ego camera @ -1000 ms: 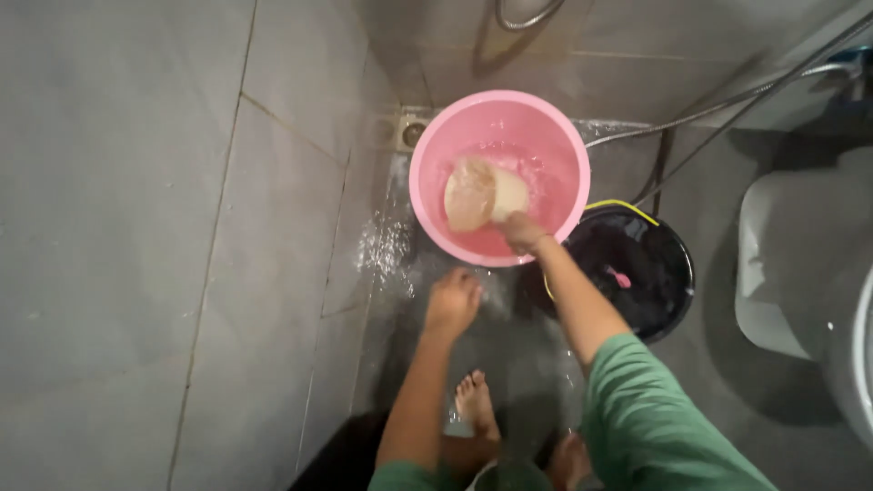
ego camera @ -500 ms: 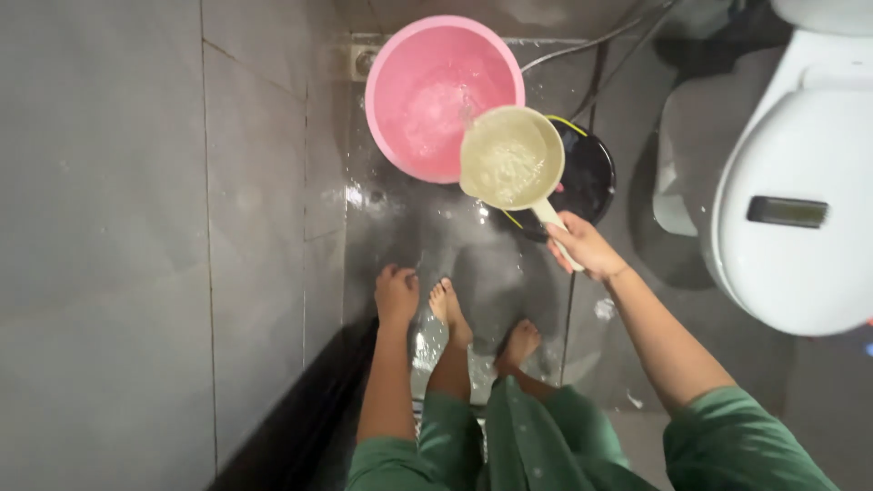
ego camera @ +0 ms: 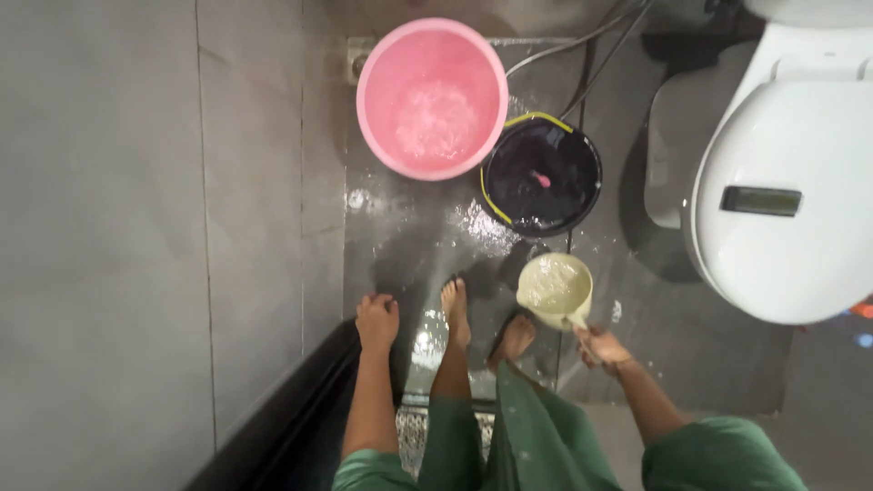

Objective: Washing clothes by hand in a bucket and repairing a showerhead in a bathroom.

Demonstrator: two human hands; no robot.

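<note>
My right hand [ego camera: 602, 348] grips the handle of a cream plastic water dipper [ego camera: 554, 287] that holds water, low over the wet floor just right of my bare feet [ego camera: 482, 323]. My left hand [ego camera: 376, 322] hangs beside my left leg with fingers curled, holding nothing. A pink bucket [ego camera: 431, 97] with foamy water stands ahead by the wall. A black bucket with a yellow handle [ego camera: 543, 176] sits right of it, with a small pink thing inside.
A white toilet [ego camera: 789, 173] with closed lid takes up the right side. A grey tiled wall [ego camera: 155, 227] runs along the left. Hoses [ego camera: 582, 45] trail behind the buckets near a floor drain [ego camera: 356, 62]. The dark floor tiles are wet.
My right hand lifted the dipper full of water out of the pink bucket and brought it back and down beside my feet. The view pulled back, showing the toilet.
</note>
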